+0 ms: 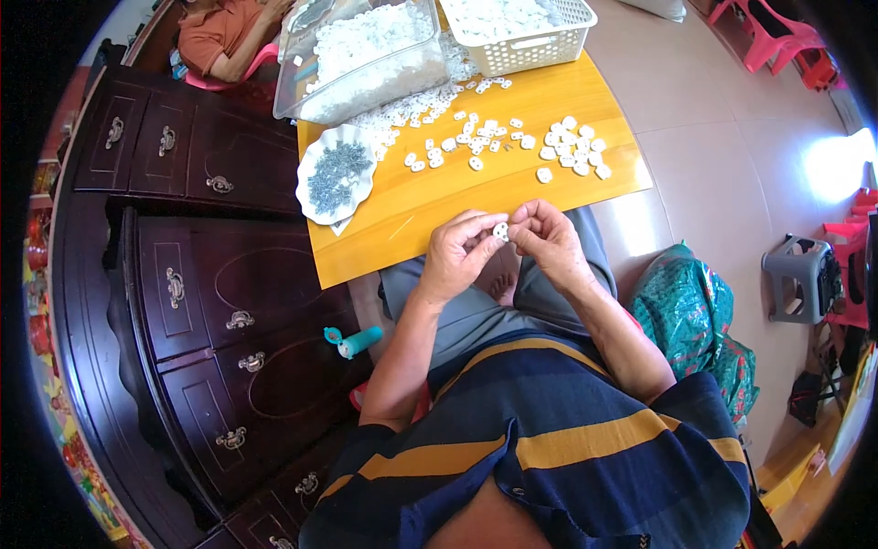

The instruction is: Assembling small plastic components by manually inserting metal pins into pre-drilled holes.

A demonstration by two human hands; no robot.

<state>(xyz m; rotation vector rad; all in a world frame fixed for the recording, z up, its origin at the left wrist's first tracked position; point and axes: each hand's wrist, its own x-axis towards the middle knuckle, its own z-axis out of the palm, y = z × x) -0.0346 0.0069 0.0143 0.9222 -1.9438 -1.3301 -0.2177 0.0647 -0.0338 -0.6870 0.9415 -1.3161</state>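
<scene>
Just past the table's near edge, over my lap, my left hand pinches a small white plastic piece with dark holes between thumb and fingertips. My right hand meets it from the other side, thumb and forefinger closed at the piece's edge. Whether a smaller part sits in that right pinch is too small to tell. On the table lie loose white pieces with holes, and to their right a cluster of rounded white pieces. A scalloped white plate holds a heap of small grey metal screws.
At the table's far side stand a clear plastic bin and a white basket, both full of white pieces. Dark drawers flank the left. A green bag rests on the floor at right. Another person's arm shows far left.
</scene>
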